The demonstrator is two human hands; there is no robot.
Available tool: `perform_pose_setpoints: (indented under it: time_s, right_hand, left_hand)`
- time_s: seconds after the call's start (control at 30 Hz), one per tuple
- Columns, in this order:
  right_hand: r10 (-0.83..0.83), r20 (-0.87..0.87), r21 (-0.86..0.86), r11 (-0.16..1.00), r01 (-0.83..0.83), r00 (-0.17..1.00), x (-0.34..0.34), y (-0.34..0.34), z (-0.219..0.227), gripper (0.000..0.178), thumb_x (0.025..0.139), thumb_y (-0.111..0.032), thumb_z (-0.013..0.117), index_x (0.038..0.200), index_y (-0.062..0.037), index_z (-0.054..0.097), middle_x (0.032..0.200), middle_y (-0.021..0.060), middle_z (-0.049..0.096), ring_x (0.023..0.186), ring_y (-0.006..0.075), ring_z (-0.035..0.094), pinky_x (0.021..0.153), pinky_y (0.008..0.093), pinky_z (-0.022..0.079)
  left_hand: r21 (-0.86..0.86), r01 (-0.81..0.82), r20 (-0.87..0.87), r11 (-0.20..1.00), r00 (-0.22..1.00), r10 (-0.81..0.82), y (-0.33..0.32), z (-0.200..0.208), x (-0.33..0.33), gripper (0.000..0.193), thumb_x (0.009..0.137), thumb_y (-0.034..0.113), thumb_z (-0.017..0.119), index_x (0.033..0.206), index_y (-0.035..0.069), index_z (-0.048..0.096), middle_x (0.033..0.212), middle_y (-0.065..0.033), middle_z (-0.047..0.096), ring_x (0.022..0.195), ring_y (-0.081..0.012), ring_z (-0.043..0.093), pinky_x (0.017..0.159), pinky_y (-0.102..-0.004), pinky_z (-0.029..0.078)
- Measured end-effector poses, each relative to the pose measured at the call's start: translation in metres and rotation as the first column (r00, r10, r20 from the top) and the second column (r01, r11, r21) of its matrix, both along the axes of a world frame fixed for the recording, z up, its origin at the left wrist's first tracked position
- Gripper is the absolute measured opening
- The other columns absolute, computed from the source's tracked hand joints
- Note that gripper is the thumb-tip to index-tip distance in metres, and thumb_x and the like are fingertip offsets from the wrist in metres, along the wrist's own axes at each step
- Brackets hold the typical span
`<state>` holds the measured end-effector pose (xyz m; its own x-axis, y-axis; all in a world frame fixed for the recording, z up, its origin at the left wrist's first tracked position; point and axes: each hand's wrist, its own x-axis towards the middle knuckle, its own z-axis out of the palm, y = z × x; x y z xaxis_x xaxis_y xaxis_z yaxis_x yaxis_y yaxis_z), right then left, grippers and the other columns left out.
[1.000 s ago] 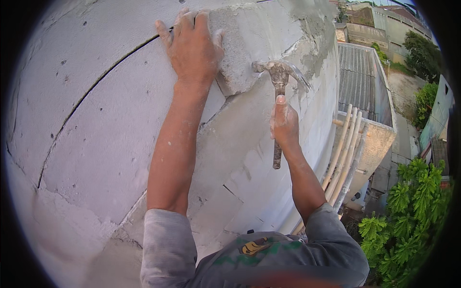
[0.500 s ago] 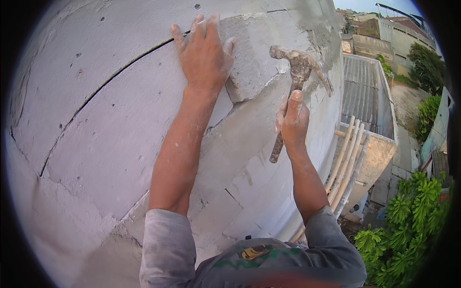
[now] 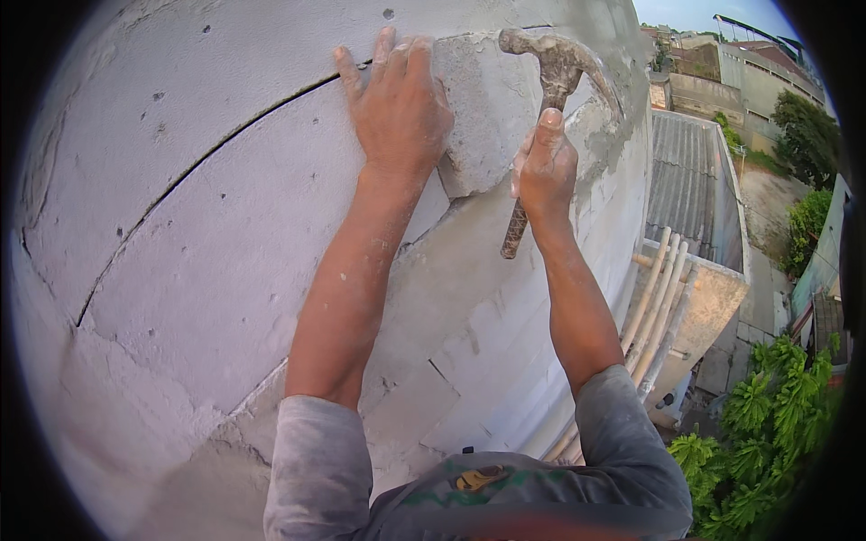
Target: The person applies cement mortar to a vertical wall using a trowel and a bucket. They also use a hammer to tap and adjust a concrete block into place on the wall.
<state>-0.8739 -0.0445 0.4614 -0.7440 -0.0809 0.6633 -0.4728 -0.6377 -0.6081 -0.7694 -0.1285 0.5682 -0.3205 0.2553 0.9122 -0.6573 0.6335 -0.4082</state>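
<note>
Hammer (image 3: 558,72) by edge of block (image 3: 483,108), room rightward

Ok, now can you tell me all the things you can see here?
hammer: one, grey-brown, upper middle
wall: one, pale grey, left and middle
poles: several, tan and grey, right
roof: one, grey, right
plants: several, green, right side
buildings: several, grey and brown, top right
sky: one patch, pale blue, top right
shirt: one, grey, bottom
forearms: two, dusty, middle
left hand: one, dusty, on the wall
right hand: one, dusty, gripping the hammer
</note>
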Motion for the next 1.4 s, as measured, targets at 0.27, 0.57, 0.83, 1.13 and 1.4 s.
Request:
perform_pose_setpoints:
  time_s: [0.27,0.57,0.83,1.13,1.4]
  right_hand:
    - [0.073,0.025,0.106,0.991,-0.075,0.997,0.022,0.019,-0.024,0.065,0.099,-0.056,0.04,0.072,0.0029,0.05,0.058,0.0097,0.044,0.058,0.0229,0.051,0.059,0.0394,0.041]
    - [0.024,-0.168,0.309,0.951,0.03,0.985,0.041,0.01,-0.063,0.057,0.098,-0.056,0.04,0.079,-0.0041,0.051,0.059,0.0034,0.049,0.052,0.0141,0.051,0.047,0.028,0.038]
    - [0.211,0.128,-0.013,0.977,-0.211,0.969,0.057,0.01,-0.111,0.051,0.1,-0.048,0.044,0.078,-0.0022,0.051,0.06,0.0063,0.048,0.051,0.0166,0.045,0.047,0.0321,0.038]
    - [0.292,0.177,0.003,0.955,-0.297,0.94,0.071,0.031,-0.109,0.063,0.094,-0.067,0.038,0.074,-0.0081,0.044,0.054,0.0001,0.04,0.042,0.0099,0.04,0.04,0.0258,0.034]
    - [0.089,-0.003,0.368,0.926,-0.082,0.996,0.058,0.009,-0.119,0.057,0.1,-0.05,0.04,0.081,0.0023,0.053,0.063,0.0135,0.05,0.059,0.0227,0.052,0.058,0.0381,0.042]
  left_hand:
    - [0.066,0.207,0.045,0.976,0.977,-0.21,0.001,0.016,0.016,0.024,0.077,0.014,0.068,0.099,0.008,0.068,0.106,-0.0164,0.065,0.111,-0.0324,0.058,0.113,-0.0552,0.023]
    - [0.016,0.264,0.067,0.964,0.962,-0.265,-0.005,0.025,0.016,0.02,0.075,0.013,0.068,0.094,0.009,0.069,0.101,-0.0143,0.066,0.106,-0.03,0.059,0.112,-0.053,0.027]
    - [0.007,0.235,0.043,0.972,0.971,-0.235,0.001,0.023,0.008,0.018,0.076,0.015,0.069,0.093,0.008,0.068,0.096,-0.0133,0.065,0.105,-0.0297,0.059,0.112,-0.0522,0.026]
    - [-0.012,0.247,0.045,0.969,0.968,-0.246,-0.003,0.019,0.014,0.017,0.076,0.015,0.069,0.092,0.009,0.066,0.097,-0.0111,0.065,0.105,-0.0286,0.059,0.113,-0.051,0.026]
    - [0.002,0.228,0.061,0.974,0.972,-0.227,-0.003,0.02,0.01,0.017,0.076,0.014,0.069,0.092,0.009,0.066,0.098,-0.0119,0.064,0.105,-0.0293,0.058,0.112,-0.0512,0.026]
